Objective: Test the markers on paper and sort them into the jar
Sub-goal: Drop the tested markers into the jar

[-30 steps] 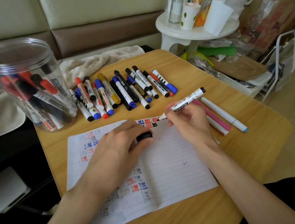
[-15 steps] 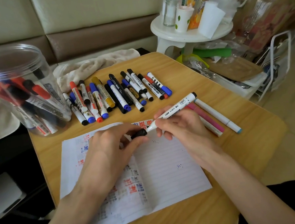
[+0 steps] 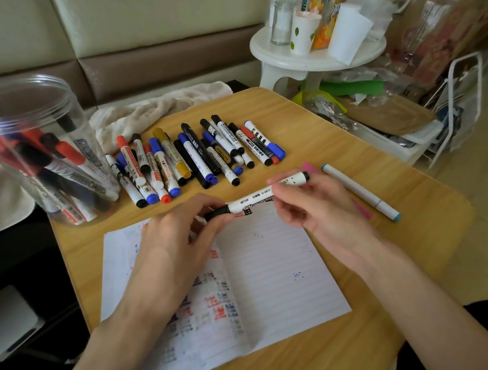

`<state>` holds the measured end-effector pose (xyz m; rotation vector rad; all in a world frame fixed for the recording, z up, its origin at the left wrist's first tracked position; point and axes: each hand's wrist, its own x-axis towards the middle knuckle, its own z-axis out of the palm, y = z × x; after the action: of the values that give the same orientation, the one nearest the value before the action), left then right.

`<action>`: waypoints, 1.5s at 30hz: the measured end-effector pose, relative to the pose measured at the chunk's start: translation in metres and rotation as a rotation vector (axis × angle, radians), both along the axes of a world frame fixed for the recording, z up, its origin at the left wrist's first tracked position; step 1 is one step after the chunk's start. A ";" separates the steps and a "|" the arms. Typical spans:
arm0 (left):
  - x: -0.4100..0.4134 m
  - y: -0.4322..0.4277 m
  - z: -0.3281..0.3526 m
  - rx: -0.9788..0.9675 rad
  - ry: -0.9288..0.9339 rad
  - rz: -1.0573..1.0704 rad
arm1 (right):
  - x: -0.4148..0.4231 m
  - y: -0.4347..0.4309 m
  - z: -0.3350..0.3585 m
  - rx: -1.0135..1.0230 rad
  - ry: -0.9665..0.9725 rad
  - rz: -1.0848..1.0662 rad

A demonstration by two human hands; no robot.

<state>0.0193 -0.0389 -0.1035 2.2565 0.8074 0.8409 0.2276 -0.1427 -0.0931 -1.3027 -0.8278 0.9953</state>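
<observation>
The white marker [image 3: 254, 198], black cap [image 3: 217, 212] on its tip, was level just above the lined paper [image 3: 280, 277], between my hands. My left hand [image 3: 176, 247] pinched the cap; my right hand [image 3: 315, 209] curled around the barrel. It seemed light, stiff and smooth, so I judged mid-barrel the safest hold. The clear jar [image 3: 33, 145] stood well apart at far left, beside the row of markers [image 3: 194, 154].

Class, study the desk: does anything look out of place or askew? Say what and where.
Two pens lie apart from the marker row, right of the paper. On the stool, a white cup leans tilted. Nothing looks spilled or broken.
</observation>
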 end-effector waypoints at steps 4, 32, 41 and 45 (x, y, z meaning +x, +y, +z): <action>-0.004 0.003 0.003 0.008 -0.029 0.016 | 0.010 -0.002 0.003 -0.014 -0.223 0.065; -0.014 0.019 0.065 -0.084 -0.417 0.107 | -0.012 0.032 -0.015 0.095 -0.404 0.018; -0.066 0.060 0.156 0.226 -0.547 0.291 | -0.032 0.060 -0.025 0.079 -0.439 0.061; -0.086 0.076 0.185 0.367 -0.534 0.411 | -0.031 0.064 -0.026 0.066 -0.429 0.072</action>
<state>-0.0663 0.0375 0.0815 2.0146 0.9190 1.8155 0.1964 -0.0792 -0.1190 -1.4606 -1.2299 0.7447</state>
